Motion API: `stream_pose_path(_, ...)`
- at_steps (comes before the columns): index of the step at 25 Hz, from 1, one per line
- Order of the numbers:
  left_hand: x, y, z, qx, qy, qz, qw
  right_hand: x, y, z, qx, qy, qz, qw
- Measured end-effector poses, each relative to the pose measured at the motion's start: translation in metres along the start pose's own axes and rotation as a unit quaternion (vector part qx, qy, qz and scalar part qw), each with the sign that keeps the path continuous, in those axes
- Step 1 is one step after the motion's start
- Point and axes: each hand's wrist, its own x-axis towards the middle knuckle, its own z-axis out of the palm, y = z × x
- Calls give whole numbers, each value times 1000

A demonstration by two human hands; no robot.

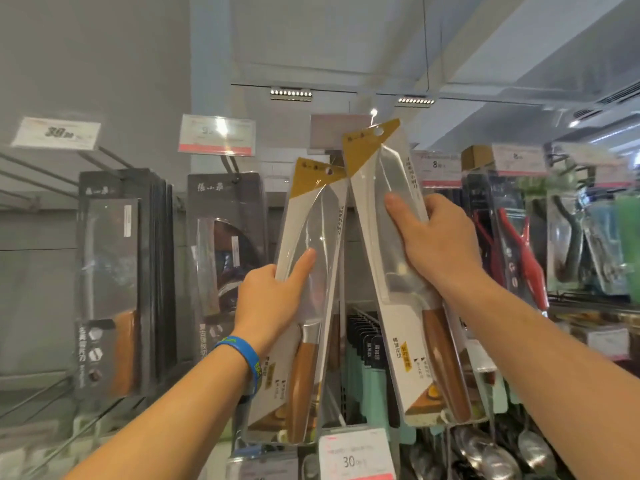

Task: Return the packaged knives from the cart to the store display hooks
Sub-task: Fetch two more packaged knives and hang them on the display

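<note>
Both knife pkgs are held near-upright, handles down: L pkg [311, 209] is gripped by the L hand [273, 292], R pkg [398, 174] by the R hand [436, 244], w/ R's hang hole [379, 132] seen just below the hook tip [373, 113].

Two packaged knives: left pack [311, 209], right pack [391, 168]. Two hands: left hand [273, 296], right hand [440, 244]. Two ceiling lamps [291, 93] at twelve o'clock.
</note>
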Motion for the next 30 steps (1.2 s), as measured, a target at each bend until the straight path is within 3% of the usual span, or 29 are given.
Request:
stream_pose_path(5,2,-14,16,58,-6,0,998,7,10,-1,-9,0,7,1000)
stream_pose_path(11,14,-12,16,39,18,27,999,11,14,4,-9,-1,3,1000)
stream_pose_path(16,9,-26,20,129,-78,-4,989,9,12,11,13,-11,10,1000)
stream_pose_path(21,8,-25,8,77,5,48,996,10,15,13,30,-9,12,999)
stream_pose_path(30,25,-9,12,74,1,40,996,8,13,11,69,-3,28,997)
